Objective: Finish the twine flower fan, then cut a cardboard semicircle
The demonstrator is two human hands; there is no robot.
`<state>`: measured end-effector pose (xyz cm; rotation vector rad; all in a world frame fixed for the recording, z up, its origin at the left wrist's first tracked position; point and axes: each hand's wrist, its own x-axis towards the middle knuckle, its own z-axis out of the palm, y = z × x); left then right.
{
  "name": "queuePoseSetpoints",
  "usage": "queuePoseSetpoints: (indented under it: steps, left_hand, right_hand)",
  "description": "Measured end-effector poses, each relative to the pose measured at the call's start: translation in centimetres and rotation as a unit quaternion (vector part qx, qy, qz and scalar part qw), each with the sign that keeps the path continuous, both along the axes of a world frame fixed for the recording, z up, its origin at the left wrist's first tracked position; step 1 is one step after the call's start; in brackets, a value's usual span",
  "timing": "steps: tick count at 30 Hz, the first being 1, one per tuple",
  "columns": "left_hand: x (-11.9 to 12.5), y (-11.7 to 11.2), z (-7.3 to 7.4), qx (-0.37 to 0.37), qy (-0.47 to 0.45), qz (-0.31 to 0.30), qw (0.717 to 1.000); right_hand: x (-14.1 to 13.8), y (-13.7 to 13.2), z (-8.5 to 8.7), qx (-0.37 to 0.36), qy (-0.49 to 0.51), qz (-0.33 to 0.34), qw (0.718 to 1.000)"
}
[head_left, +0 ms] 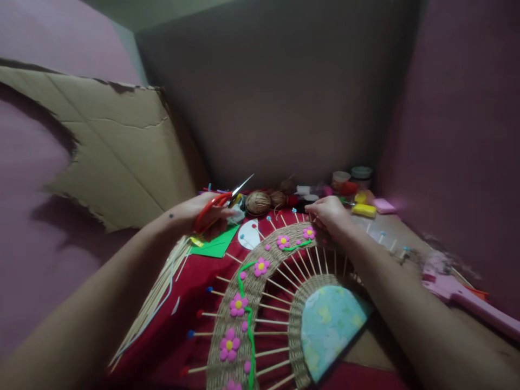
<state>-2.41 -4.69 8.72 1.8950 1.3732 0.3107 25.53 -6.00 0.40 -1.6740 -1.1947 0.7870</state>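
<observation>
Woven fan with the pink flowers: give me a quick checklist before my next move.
1. Scissors in the left hand: ok.
2. Scissor tips pointing away from the woven fan: ok.
3. Right hand at the fan's upper edge: ok; what its fingertips pinch: cannot tell.
4. Coloured tips on all visible outer stick ends: not ok, two sticks at the upper left look bare.
5. Visible pink flowers on the woven band: ok.
</observation>
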Motion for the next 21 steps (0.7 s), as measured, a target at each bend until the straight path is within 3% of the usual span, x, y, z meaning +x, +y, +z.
queuePoseSetpoints:
  steps: [2, 6, 10, 17, 21]
  left_hand:
    - [-1.8, 0.6, -2.0, -0.006, 0.01, 0.015, 1.0]
    - [-3.9, 1.7, -6.3, -0.032, 0.076, -0.027, 0.996]
    - [-4.0, 2.8, -9.1, 0.04, 0.18, -0.019, 0.983]
    - [-2.5, 5.0, -10.5, 0.171, 0.277, -0.018, 0.945]
    - [-2.6, 5.4, -11.1, 0.203, 0.311, -0.004, 0.929]
  right_hand:
    - [-0.1, -0.2, 0.2, -0.008, -0.01, -0.005, 1.0]
    - [-0.1, -0.1, 0.4, -0.025, -0.032, -0.022, 0.999]
    - [0.5, 0.6, 0.5, -0.038, -0.047, -0.053, 0.997]
    - [1.8, 2.1, 0.8, -0.06, -0.088, -0.079, 0.991]
    - [1.7, 2.7, 0.7, -0.092, -0.11, -0.083, 0.986]
